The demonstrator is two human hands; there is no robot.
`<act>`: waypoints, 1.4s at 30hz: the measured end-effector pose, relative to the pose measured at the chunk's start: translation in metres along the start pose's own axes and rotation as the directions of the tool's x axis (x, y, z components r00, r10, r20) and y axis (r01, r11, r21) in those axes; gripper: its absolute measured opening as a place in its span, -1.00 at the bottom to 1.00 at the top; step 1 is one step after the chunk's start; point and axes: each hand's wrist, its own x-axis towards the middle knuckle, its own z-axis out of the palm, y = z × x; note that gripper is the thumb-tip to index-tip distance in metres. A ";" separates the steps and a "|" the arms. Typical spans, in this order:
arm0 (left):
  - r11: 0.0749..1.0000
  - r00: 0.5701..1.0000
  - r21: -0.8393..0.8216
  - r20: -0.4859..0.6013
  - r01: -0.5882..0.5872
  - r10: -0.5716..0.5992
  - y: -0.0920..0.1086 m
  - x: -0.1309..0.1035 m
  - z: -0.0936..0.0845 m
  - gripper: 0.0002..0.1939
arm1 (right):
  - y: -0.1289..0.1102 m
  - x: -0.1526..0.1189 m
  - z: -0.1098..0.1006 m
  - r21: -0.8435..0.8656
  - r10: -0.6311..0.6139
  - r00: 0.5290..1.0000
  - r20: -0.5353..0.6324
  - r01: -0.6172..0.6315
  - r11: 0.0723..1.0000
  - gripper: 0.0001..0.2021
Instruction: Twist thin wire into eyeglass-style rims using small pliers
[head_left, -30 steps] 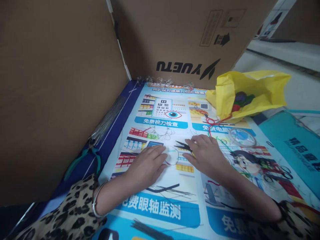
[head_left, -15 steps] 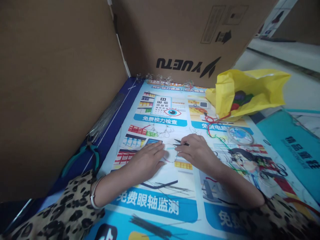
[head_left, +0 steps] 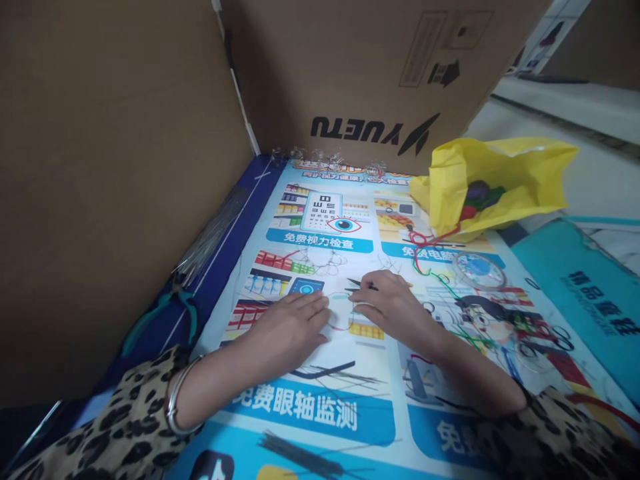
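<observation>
In the head view, the left hand (head_left: 293, 327) is laid flat, fingers close together, at the near side of a thin wire ring (head_left: 342, 329); if it also pinches the ring under the fingertips, I cannot tell. The right hand (head_left: 395, 303) is grasping a small dark pointed tool (head_left: 361, 285), its tips toward the left hand. The ring lies on the printed sheet (head_left: 345, 353), between the two hands.

For good work, I think the left hand should press the ring lightly, so it does not turn or bend, and keep its fingertips away from the points. The right hand should bring the tips in slowly and low, touching only the needed place of the wire.

The handle of the tool is hidden inside the right hand, and the ring's left part goes under the left fingers. Beyond the left hand, the thin looped wires (head_left: 330, 265) are too fine to separate by eye.
</observation>
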 end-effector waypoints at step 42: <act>0.997 0.995 -0.028 -0.059 -0.077 0.075 0.003 0.002 0.002 -0.82 | -0.022 -0.006 -0.010 0.088 -0.189 0.972 0.140 0.178 0.980 -0.79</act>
